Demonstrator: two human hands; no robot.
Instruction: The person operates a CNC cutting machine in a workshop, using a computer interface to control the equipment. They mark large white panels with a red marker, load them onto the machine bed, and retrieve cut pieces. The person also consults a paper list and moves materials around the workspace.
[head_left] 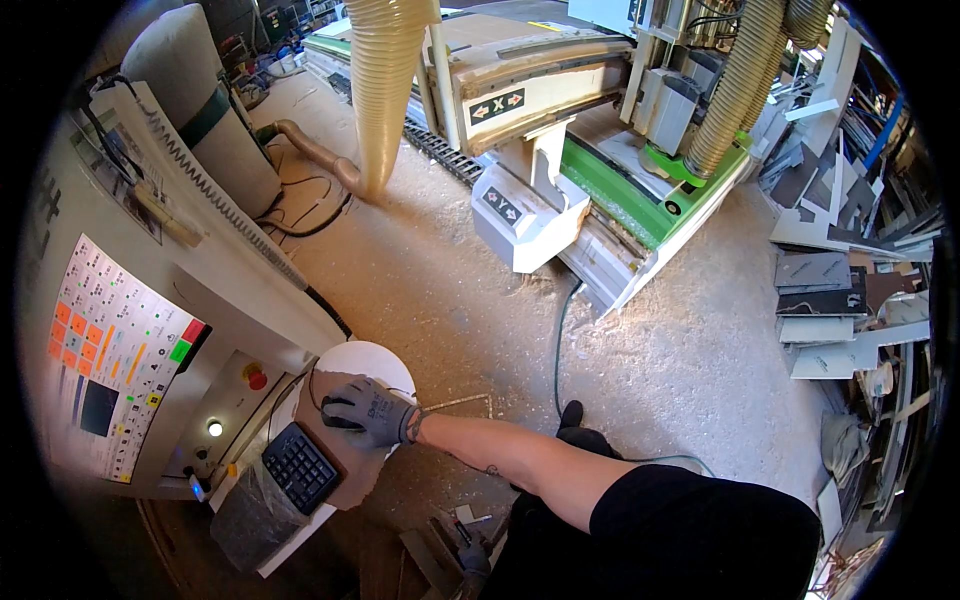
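My right hand (366, 411), in a grey work glove, reaches left to the machine's control console and lies cupped on a brown pad (352, 478). It seems to cover a computer mouse; a thin cable (311, 385) loops out from under the fingers. A black keyboard (299, 466) under a plastic cover sits just below the hand. Pad and keyboard rest on a white shelf with a round end (375, 358). My left hand is out of the picture.
The console panel (110, 360) with coloured keys, a small screen and a red stop button (256, 379) stands at the left. A large green and white routing machine (600, 190) with ribbed dust hoses (385, 90) is ahead. Offcut panels (840, 300) pile up at the right. Sawdust covers the floor, crossed by a green cable (558, 340).
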